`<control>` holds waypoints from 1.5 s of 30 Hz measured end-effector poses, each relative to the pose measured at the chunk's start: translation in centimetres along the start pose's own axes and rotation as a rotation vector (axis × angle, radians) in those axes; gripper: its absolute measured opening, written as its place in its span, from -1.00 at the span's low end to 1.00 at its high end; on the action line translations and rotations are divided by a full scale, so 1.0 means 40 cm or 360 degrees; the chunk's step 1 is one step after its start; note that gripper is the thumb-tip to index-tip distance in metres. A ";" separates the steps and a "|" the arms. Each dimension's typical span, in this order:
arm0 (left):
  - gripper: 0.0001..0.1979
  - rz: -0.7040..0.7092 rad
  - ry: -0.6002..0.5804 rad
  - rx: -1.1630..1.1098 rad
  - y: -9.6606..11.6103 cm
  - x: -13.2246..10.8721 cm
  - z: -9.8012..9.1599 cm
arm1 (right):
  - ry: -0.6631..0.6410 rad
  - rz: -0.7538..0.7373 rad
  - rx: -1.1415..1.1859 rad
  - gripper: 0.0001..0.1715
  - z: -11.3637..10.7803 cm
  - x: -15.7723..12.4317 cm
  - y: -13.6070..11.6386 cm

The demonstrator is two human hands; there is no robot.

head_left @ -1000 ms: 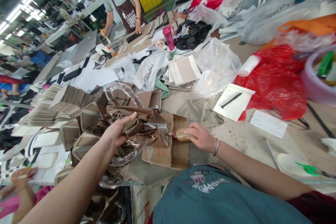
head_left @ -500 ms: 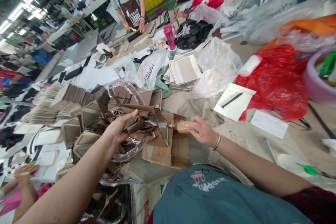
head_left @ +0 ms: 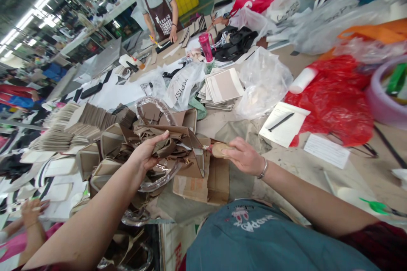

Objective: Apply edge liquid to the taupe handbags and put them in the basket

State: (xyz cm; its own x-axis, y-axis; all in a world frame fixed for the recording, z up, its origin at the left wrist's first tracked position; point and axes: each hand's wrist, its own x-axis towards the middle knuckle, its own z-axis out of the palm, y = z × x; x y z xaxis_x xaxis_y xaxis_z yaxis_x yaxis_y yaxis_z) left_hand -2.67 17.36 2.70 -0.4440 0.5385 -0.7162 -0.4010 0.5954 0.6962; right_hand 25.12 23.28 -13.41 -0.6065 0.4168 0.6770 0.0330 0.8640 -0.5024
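Note:
My left hand [head_left: 151, 150] is closed on a brown bag [head_left: 193, 156], its thumb on top of folded brown material. Clear-wrapped handles [head_left: 167, 180] hang at the bag's near side. My right hand [head_left: 243, 156] grips a tan rounded tool handle [head_left: 219, 150], whose reddish narrow end points left and meets the bag's right edge. The tool's tip is too small to make out. Under the bag lies a brown cardboard piece [head_left: 218, 182].
More brown bags [head_left: 85, 159] and stacked panels [head_left: 92, 118] stand at the left. Beyond are a pink cup [head_left: 206, 47] and plastic bags [head_left: 263, 80]. A notepad with a pen [head_left: 282, 123] lies right. One person [head_left: 160, 8] works across the table; another's hands [head_left: 32, 211] show lower left.
My right hand and the tool have shifted very slightly left, toward the bag's edge. The view has tilted a little, and the bag appears slightly farther right.

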 end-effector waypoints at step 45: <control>-0.87 0.0025 -0.0001 -0.0009 0.004 0.029 -0.002 | 0.0442 0.0252 0.0128 -0.67 -0.025 0.079 -0.025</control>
State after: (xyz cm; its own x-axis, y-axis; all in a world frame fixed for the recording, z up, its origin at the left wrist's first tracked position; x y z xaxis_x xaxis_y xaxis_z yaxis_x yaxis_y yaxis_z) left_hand -3.31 18.01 1.99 -0.4498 0.5482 -0.7051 -0.3982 0.5836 0.7077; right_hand 23.97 24.03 -10.22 -0.3589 0.6150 0.7021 0.0402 0.7617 -0.6467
